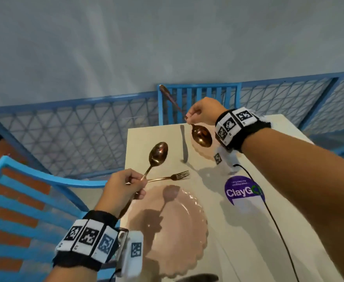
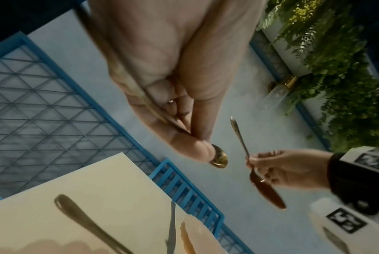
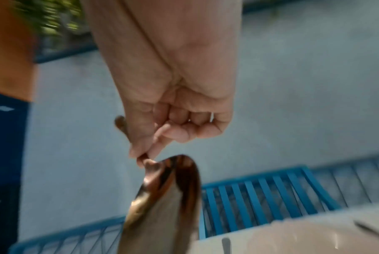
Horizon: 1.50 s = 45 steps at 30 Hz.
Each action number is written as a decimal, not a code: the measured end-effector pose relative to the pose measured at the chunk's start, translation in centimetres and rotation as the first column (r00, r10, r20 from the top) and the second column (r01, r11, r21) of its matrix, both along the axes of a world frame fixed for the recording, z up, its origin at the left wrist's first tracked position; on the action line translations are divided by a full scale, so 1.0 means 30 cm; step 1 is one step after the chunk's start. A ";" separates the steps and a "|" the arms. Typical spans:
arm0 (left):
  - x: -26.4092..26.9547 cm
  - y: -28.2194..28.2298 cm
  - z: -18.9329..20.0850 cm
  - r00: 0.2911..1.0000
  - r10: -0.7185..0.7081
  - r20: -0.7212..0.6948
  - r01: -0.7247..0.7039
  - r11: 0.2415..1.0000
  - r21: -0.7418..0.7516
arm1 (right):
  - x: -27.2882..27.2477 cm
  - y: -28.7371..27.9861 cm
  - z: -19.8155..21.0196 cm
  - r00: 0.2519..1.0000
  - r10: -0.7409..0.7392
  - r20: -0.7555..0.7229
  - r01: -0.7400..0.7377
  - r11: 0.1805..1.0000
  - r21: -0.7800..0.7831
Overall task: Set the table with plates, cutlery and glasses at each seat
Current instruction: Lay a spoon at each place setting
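My left hand pinches the handle of a copper spoon, its bowl raised over the cream table; the left wrist view shows that grip and the bowl. My right hand pinches a second copper spoon by its neck, bowl hanging down over the far pink plate and handle pointing up. The same pinch and spoon fill the right wrist view. A fork lies above the near pink plate. A knife lies left of the far plate.
A blue chair stands at the table's left and another at its far end. Blue mesh fencing runs behind them. A purple sticker and a black cable lie on the tabletop to the right.
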State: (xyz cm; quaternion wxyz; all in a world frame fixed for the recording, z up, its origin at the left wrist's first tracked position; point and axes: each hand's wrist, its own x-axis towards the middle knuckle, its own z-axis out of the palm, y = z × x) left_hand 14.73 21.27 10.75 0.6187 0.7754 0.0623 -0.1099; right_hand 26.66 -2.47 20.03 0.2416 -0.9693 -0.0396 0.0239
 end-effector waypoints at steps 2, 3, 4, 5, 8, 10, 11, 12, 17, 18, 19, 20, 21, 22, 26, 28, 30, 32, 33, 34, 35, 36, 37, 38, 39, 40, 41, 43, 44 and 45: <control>0.065 0.013 -0.014 0.999 0.034 0.017 -0.034 0.999 -0.015 | 0.116 0.009 -0.094 0.989 -0.111 -0.099 0.123 0.984 0.127; 0.095 0.018 -0.027 0.998 0.050 0.029 -0.049 0.998 -0.034 | 0.166 0.016 -0.143 0.977 -0.150 -0.151 0.174 0.972 0.160; 0.124 0.022 -0.042 0.997 0.066 0.042 -0.063 0.996 -0.055 | 0.214 0.021 -0.192 0.963 -0.183 -0.200 0.218 0.961 0.171; 0.152 0.023 -0.057 0.996 0.079 0.048 -0.075 0.995 -0.073 | 0.257 0.026 -0.240 0.948 -0.204 -0.246 0.247 0.956 0.158; 0.228 0.017 -0.099 0.993 0.121 0.019 -0.118 0.986 -0.117 | 0.357 0.036 -0.371 0.923 -0.240 -0.302 0.278 0.956 0.089; 0.273 0.007 -0.127 0.991 0.131 -0.007 -0.130 0.980 -0.153 | 0.396 0.043 -0.435 0.913 -0.251 -0.323 0.299 0.948 0.109; 0.293 0.003 -0.140 0.991 0.134 -0.016 -0.135 0.977 -0.165 | 0.413 0.047 -0.462 0.908 -0.253 -0.334 0.303 0.947 0.105; 0.312 -0.001 -0.153 0.990 0.141 -0.023 -0.143 0.975 -0.168 | 0.428 0.052 -0.484 0.902 -0.260 -0.344 0.308 0.947 0.092; 0.364 -0.016 -0.208 0.988 0.152 -0.034 -0.155 0.975 -0.161 | 0.487 0.081 -0.592 0.886 -0.298 -0.357 0.332 0.943 0.037; 0.367 -0.018 -0.217 0.988 0.148 -0.038 -0.153 0.976 -0.154 | 0.496 0.080 -0.616 0.881 -0.305 -0.361 0.337 0.941 0.029; 0.367 -0.020 -0.225 0.989 0.145 -0.042 -0.150 0.978 -0.144 | 0.499 0.078 -0.633 0.876 -0.312 -0.368 0.344 0.939 0.022; 0.366 -0.021 -0.231 0.989 0.142 -0.043 -0.147 0.979 -0.138 | 0.499 0.077 -0.641 0.872 -0.318 -0.372 0.350 0.937 0.021; 0.364 -0.022 -0.237 0.989 0.140 -0.044 -0.145 0.980 -0.139 | 0.496 0.077 -0.646 0.868 -0.325 -0.376 0.360 0.933 0.024; 0.362 -0.021 -0.240 0.989 0.140 -0.046 -0.145 0.979 -0.144 | 0.493 0.078 -0.651 0.860 -0.335 -0.385 0.372 0.928 0.023; 0.352 -0.011 -0.246 0.989 0.136 -0.053 -0.143 0.977 -0.160 | 0.492 0.078 -0.679 0.865 -0.340 -0.369 0.359 0.933 -0.018; 0.343 -0.007 -0.248 0.990 0.132 -0.049 -0.138 0.977 -0.165 | 0.492 0.079 -0.686 0.874 -0.339 -0.348 0.348 0.937 -0.039; 0.334 -0.003 -0.253 0.990 0.132 -0.046 -0.138 0.976 -0.167 | 0.492 0.077 -0.691 0.876 -0.353 -0.330 0.353 0.934 -0.060; 0.328 0.000 -0.261 0.989 0.138 -0.048 -0.144 0.975 -0.168 | 0.487 0.076 -0.693 0.877 -0.377 -0.297 0.371 0.925 -0.080; 0.326 0.001 -0.266 0.989 0.140 -0.048 -0.146 0.975 -0.169 | 0.482 0.076 -0.693 0.880 -0.382 -0.283 0.371 0.924 -0.091; 0.323 0.002 -0.270 0.989 0.139 -0.048 -0.146 0.974 -0.172 | 0.476 0.076 -0.692 0.883 -0.382 -0.273 0.367 0.924 -0.106; 0.322 0.001 -0.274 0.990 0.136 -0.049 -0.142 0.974 -0.175 | 0.472 0.076 -0.693 0.886 -0.379 -0.266 0.360 0.925 -0.120; 0.320 0.001 -0.277 0.990 0.132 -0.048 -0.138 0.975 -0.174 | 0.467 0.077 -0.691 0.891 -0.372 -0.261 0.348 0.928 -0.134; 0.318 0.000 -0.280 0.990 0.131 -0.046 -0.137 0.976 -0.172 | 0.464 0.076 -0.690 0.896 -0.364 -0.253 0.335 0.930 -0.151; 0.317 0.000 -0.282 0.990 0.133 -0.045 -0.139 0.976 -0.168 | 0.459 0.078 -0.686 0.900 -0.360 -0.246 0.327 0.930 -0.167; 0.316 0.001 -0.284 0.990 0.136 -0.042 -0.141 0.976 -0.163 | 0.457 0.078 -0.684 0.904 -0.356 -0.237 0.320 0.931 -0.177; 0.316 0.003 -0.284 0.990 0.136 -0.039 -0.141 0.977 -0.159 | 0.458 0.079 -0.683 0.907 -0.351 -0.233 0.314 0.932 -0.182; 0.316 0.004 -0.284 0.990 0.135 -0.038 -0.139 0.978 -0.159 | 0.463 0.080 -0.683 0.909 -0.346 -0.234 0.308 0.933 -0.185; 0.315 0.009 -0.283 0.990 0.135 -0.040 -0.140 0.975 -0.171 | 0.470 0.085 -0.680 0.907 -0.344 -0.242 0.302 0.933 -0.194; 0.315 0.012 -0.282 0.990 0.134 -0.044 -0.140 0.974 -0.179 | 0.470 0.087 -0.675 0.908 -0.341 -0.245 0.298 0.934 -0.195; 0.315 0.015 -0.281 0.990 0.133 -0.047 -0.139 0.974 -0.181 | 0.470 0.087 -0.672 0.908 -0.332 -0.255 0.287 0.938 -0.196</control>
